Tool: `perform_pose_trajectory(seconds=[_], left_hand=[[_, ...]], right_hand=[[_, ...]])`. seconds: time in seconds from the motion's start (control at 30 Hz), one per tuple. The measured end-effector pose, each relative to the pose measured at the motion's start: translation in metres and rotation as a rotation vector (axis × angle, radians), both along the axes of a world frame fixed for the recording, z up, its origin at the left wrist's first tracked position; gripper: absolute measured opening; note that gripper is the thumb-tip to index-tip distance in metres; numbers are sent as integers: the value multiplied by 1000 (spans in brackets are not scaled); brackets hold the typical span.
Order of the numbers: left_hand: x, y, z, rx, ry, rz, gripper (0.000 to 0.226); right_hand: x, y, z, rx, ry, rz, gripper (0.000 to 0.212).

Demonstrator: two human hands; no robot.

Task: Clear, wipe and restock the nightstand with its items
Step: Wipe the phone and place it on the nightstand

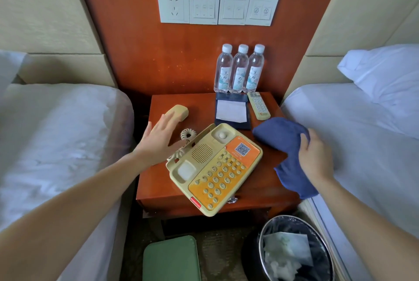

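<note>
The left hand hovered open and empty beside the handset at ten o'clock; rigid, light plastic, probably best gripped mid-shaft.

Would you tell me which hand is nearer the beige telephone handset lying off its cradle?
Left. The left hand hovers open right beside the beige telephone handset; the right hand is across the nightstand, gripping a blue cloth.
</note>
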State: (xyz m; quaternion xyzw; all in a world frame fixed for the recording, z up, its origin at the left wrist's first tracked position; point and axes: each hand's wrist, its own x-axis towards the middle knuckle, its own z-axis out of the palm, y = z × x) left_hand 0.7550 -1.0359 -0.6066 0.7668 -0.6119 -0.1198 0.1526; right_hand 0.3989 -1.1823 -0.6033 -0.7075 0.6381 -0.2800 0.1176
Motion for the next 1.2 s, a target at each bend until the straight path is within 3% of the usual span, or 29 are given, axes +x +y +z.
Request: perform_pose_trajectory(seconds=[0.07, 0.13, 0.23, 0.37, 0.47, 0.53, 0.7, 0.8, 1.03, 1.2], left_hand=[[9, -13, -3, 10, 69, 283, 90], [15, -22, -2, 148, 169, 458, 95], [22, -20, 1, 271, 259, 505, 78], [24, -9, 5, 145, 321, 483, 52], [21, -1, 20, -14, 472, 416, 37], [14, 5, 33, -88, 531, 325, 36], [-15, 18, 53, -169, 648, 110, 39], [-28, 24, 44, -130, 565, 17, 43], [-51, 27, 14, -69, 391, -49, 49], [-59, 27, 0, -10, 261, -18, 57]], right_hand=[[-3, -15, -1, 36, 26, 49, 29], [1, -20, -4, 123, 77, 137, 33], [13, -19, -9, 222, 204, 202, 53], [37, -10, 3, 121, 313, 155, 63], [66, -3, 20, -8, 134, 251, 50], [92, 4, 36, 19, -48, 355, 43], [148, 13, 61, 371, -443, 429, 47], [156, 17, 61, 525, -633, 398, 45], [147, 25, 33, 509, -392, 367, 43], [145, 27, 25, 375, -176, 384, 42]])
